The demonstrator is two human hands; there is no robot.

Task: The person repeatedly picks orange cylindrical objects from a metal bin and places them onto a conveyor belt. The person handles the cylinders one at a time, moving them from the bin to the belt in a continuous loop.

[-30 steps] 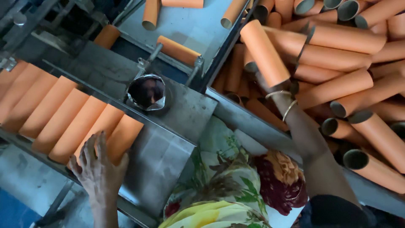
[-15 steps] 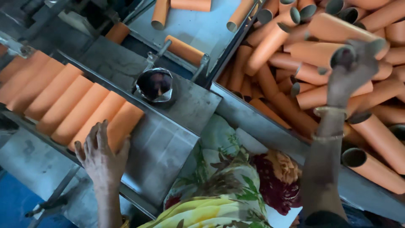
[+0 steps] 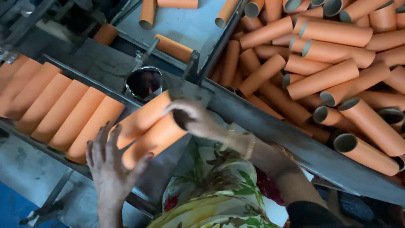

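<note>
My right hand (image 3: 195, 119) grips the open ends of two orange cardboard tubes (image 3: 148, 126), with fingers hooked inside them. The two tubes lie slanted on the grey metal table (image 3: 97, 67), next to a row of several orange tubes (image 3: 55, 105) in a sloping tray. Fingers spread, my left hand (image 3: 109, 165) rests against the near ends of the last tube in the row and the lower of the two tubes. It grips nothing.
A bin on the right holds a heap of orange tubes (image 3: 329, 76). A round metal cup (image 3: 144, 82) sits in the table just above the two tubes. More tubes (image 3: 173, 46) lie on a pale surface beyond. Flowered cloth (image 3: 211, 190) covers my lap.
My right hand lifted tubes from the heap on the right and carried them left onto the table beside the row. My left hand stayed at the row's near end.
</note>
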